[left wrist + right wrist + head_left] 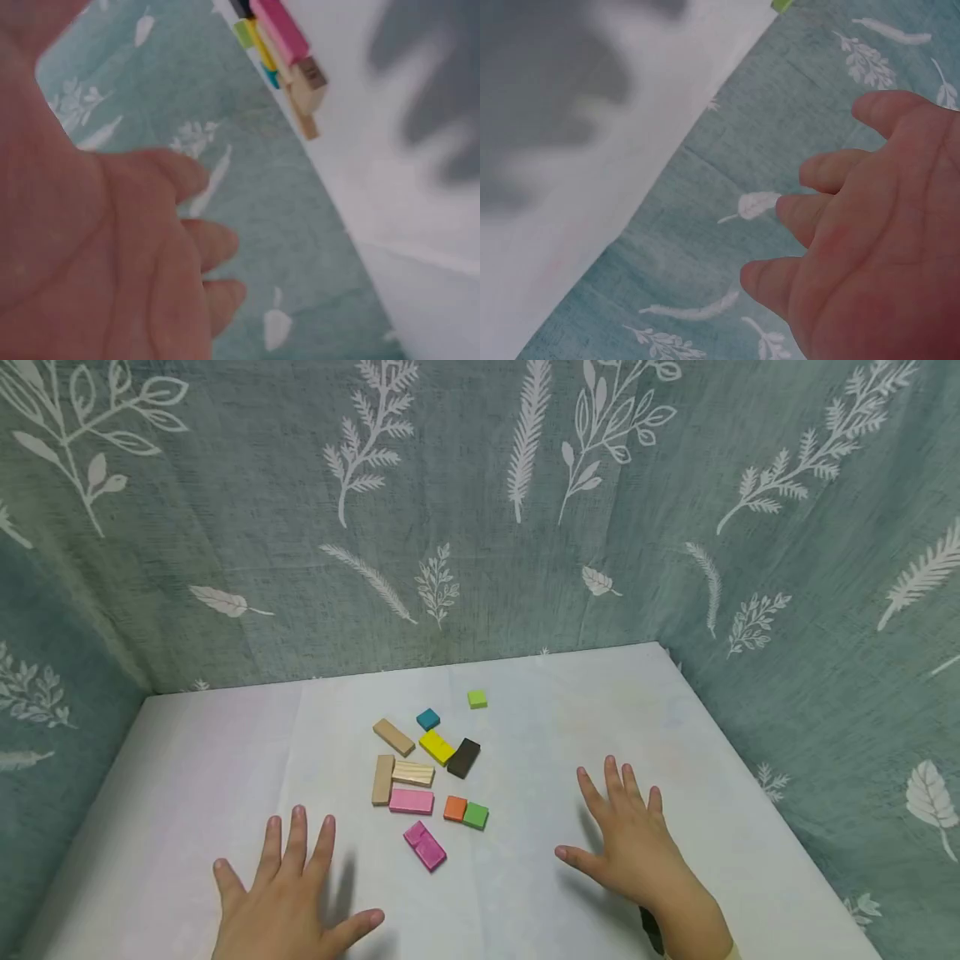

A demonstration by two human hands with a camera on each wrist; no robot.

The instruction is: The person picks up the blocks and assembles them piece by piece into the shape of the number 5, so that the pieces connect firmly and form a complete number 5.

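My left hand (281, 893) is spread over the white table at the lower left, holding nothing. On the right side my right hand (633, 843) is spread too, fingers pointing away from me, and also holds nothing. Between and beyond them lies a loose group of small blocks. Closest to me is a magenta block (425, 846), with a pink block (412, 802) behind it. An orange block (455, 808) touches a green block (476, 815). Further back are wooden blocks (393, 737), a yellow block (437, 747), a black block (463, 757), a blue block (428, 719) and a lime block (477, 698).
The white table (600, 710) ends at a back edge against a grey-green cloth (465, 510) with white leaf prints. More of that cloth hangs along the left and right sides. Both hands cast shadows on the tabletop.
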